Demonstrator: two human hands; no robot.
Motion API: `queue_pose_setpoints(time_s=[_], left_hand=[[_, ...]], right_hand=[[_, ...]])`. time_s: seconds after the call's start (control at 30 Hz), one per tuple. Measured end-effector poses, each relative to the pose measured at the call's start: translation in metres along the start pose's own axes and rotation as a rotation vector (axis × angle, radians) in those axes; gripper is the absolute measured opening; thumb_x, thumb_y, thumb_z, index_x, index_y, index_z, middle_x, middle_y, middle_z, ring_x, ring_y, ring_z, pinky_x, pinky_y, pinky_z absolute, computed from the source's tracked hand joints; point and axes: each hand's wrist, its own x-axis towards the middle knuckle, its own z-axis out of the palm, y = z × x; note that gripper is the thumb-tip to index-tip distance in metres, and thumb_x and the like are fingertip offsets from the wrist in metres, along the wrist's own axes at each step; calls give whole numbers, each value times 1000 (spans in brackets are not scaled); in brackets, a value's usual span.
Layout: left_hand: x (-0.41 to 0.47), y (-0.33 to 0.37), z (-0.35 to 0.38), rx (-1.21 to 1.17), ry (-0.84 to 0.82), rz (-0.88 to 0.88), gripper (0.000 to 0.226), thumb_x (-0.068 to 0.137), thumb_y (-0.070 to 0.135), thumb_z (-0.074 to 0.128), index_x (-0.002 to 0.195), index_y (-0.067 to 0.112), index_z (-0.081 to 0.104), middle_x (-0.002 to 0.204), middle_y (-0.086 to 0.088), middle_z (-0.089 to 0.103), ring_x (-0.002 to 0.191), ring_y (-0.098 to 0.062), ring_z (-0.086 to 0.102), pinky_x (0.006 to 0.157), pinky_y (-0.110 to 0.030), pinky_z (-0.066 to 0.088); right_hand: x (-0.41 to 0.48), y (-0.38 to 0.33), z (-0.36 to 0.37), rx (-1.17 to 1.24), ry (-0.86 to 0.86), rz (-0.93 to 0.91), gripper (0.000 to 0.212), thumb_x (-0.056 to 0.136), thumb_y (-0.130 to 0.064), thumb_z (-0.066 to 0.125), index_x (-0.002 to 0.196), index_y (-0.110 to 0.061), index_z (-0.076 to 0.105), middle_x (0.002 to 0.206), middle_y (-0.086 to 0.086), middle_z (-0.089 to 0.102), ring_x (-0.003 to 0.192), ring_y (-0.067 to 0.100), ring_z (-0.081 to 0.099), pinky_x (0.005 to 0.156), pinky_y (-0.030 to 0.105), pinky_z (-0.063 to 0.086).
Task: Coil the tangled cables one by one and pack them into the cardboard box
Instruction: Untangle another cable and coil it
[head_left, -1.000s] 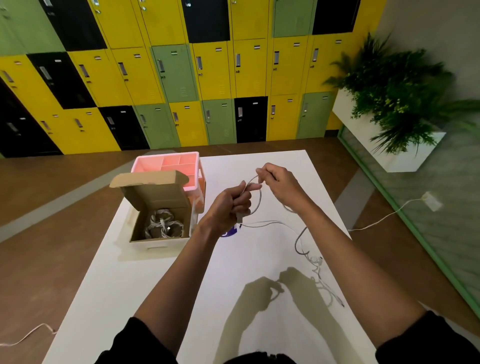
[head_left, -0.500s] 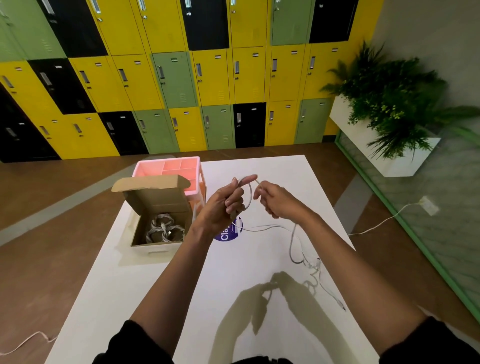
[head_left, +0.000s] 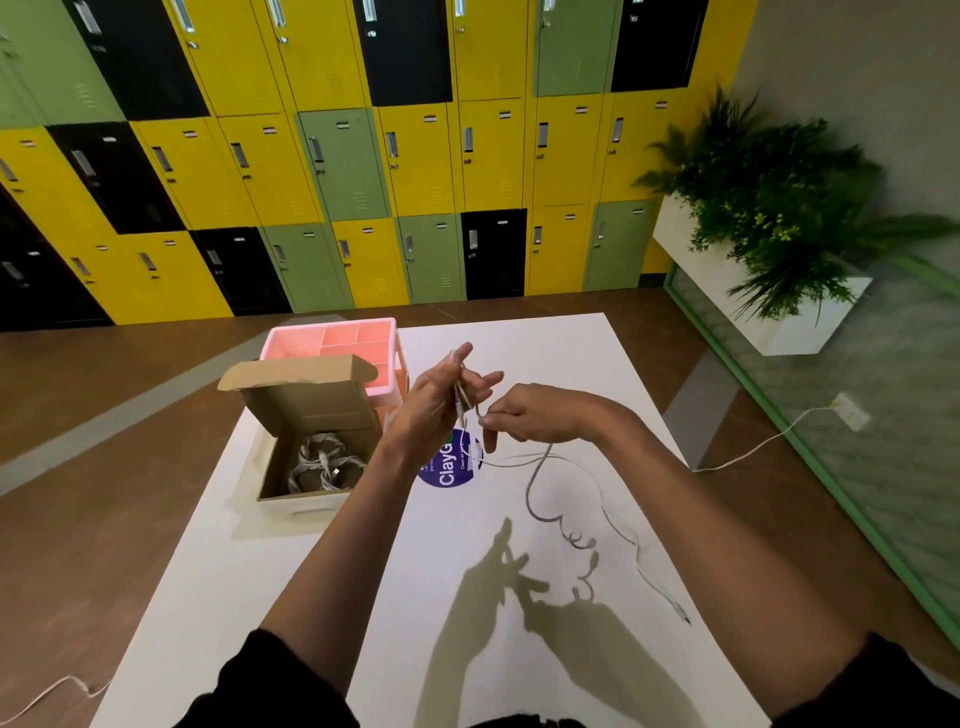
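Head view: the left hand (head_left: 431, 410) is raised over the table (head_left: 519, 353), fingers fanned and mostly straight, with strands of the cable (head_left: 540, 483) pinned against them, probably serving as a form for the loops. The right hand (head_left: 540, 415), just beside it, pinches the cable to feed the next turn. The slack snakes toward the table's right edge, its plug lying near that edge. The box (head_left: 301, 506) sits open by the left edge, within easy reach, coils (head_left: 324, 462) already inside. Half a second back the left fingers were curled over the loop; now they're spread, and the right hand has dropped lower.
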Motion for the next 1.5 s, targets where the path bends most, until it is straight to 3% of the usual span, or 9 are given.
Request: queue_pose_setpoints(time_s=[0.13,0.23,0.43,0.53,0.7,0.83,0.97,1.2,1.5], left_hand=[[-8,6,13,187,3,15,44,105,22,27,111,26,70,98,-7,70,109,-21,63,107,-36,40],[-10,8,22,380,61,23,40,105,22,27,139,7,42,108,6,55,99,-10,59,98,-26,40],[-6,0,19,498,-102,-15,33,106,18,24,130,5,44,73,-10,66,48,-8,59,61,-19,53],[-5,-6,23,404,-95,-5,37,106,16,24,137,14,43,51,4,56,42,-6,46,80,-29,53],[-12,-3,27,98,-153,-82,41,105,22,24,133,11,52,41,5,30,39,-7,30,59,-19,43],[-18,-4,24,-178,-274,-96,44,105,22,23,131,4,54,38,7,30,33,-6,22,47,-18,24],[-20,-8,23,-312,-300,-136,47,103,27,26,117,5,65,36,8,30,33,-6,16,41,-14,27],[-21,3,30,-626,-378,-129,47,101,23,26,76,11,63,32,6,39,24,-7,22,32,-13,33],[-18,-1,21,-634,-414,-107,52,104,18,15,76,14,60,35,6,43,27,-11,18,37,-15,23]], right_hand=[[-5,-5,-11,-22,40,-49,40,101,-33,40,86,-11,69,88,-13,58,72,4,50,69,22,39],[-5,-5,-18,4,178,-69,41,100,-35,44,72,-13,63,68,-8,56,62,4,47,59,21,35],[-5,-1,-36,97,430,-122,37,98,-34,48,73,-9,59,58,-9,46,50,2,40,52,21,30],[-2,5,-40,153,505,-132,34,98,-32,49,74,-9,59,58,-9,47,52,4,38,55,26,29],[1,16,-40,253,585,-132,35,95,-35,53,76,-8,63,61,3,44,53,6,34,55,25,28],[1,23,-37,337,571,-110,32,95,-35,52,77,-11,64,76,15,56,74,23,51,67,30,37],[1,26,-33,415,569,-101,31,96,-33,51,78,-10,64,79,-5,61,86,7,55,72,22,39],[2,32,-15,547,589,-78,35,96,-35,50,82,-7,66,63,-2,37,59,6,35,56,19,30],[0,30,2,711,356,-102,27,92,-35,57,90,-9,64,56,-1,30,48,8,24,46,21,21]])
